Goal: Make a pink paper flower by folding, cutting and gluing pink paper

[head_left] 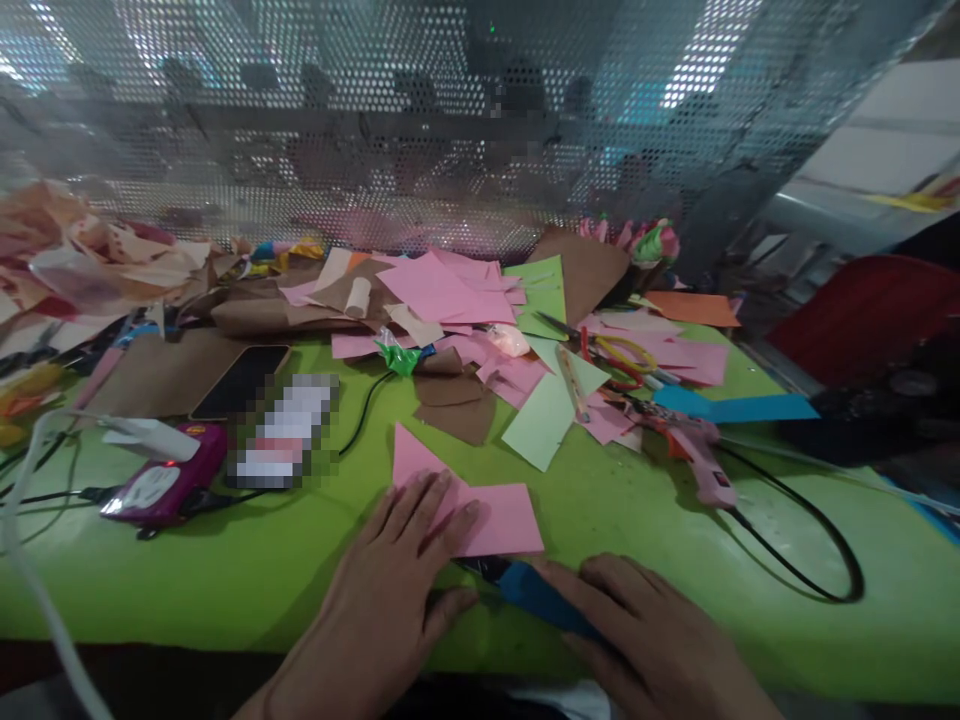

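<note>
I see the left hand (pixel 401 545) spread flat on pink paper (pixel 506 515). The right hand (pixel 637 615) curls round a blue-handled tool (pixel 534 595).

The left hand (pixel 401 570) hides part of the pink paper (pixel 504 520). The right hand (pixel 641 620) covers the back end of the blue handle (pixel 534 594). Blocky blur masks the lit phone (pixel 289 432). Dark shapes (pixel 517 88) behind the mesh (pixel 615 60) are too hazy to tell. The white cable (pixel 26 585) runs off the bottom edge.

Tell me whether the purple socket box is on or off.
It looks on: a small red light glows on top of the purple socket box.
</note>
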The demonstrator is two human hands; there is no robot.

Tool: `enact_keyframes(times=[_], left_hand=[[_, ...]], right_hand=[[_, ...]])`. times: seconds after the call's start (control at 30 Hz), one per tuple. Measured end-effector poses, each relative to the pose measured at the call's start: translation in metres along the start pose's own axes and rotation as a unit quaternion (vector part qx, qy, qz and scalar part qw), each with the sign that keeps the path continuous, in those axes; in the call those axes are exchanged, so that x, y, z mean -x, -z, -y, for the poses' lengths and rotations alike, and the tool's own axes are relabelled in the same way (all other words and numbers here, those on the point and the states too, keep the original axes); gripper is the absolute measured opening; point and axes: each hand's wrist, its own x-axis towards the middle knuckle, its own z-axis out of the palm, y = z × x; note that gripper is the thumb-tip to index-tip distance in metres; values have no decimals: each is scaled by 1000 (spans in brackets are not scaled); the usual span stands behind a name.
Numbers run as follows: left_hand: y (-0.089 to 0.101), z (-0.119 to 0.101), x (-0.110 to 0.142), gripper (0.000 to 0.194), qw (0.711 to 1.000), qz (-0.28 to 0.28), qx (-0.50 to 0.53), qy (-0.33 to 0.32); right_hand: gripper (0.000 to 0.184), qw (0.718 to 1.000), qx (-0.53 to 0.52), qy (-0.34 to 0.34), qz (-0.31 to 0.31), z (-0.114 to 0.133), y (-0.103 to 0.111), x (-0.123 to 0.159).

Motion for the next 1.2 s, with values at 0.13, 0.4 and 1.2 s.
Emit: enact_keyframes(times=[0.13,0.4,1.2], left_hand=[[9,3,-2,64,1000,12,18,-3],[10,45,1,52,1000,19,-1,-14],[15,50,-2,49,999,16,24,-17]], right_hand=[[47,1000,12,3,3,4,-3,-2],[51,1000,12,18,-9,-9,-3,4],[54,999,33,42,-5,26,-13,-22]])
